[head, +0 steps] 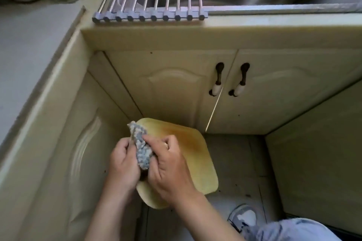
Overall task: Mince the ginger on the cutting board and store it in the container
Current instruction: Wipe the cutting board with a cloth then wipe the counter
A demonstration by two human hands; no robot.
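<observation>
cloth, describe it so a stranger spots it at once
Below the cream cabinet doors, a yellow cutting board is held over the floor. On it, gripped between left hand and right hand, is the cloth: the only nubby blue-grey thing.

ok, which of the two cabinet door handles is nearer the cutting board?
The picture-left handle, on the door straight behind the cutting board; the other handle sits further right, on the next door.
</observation>
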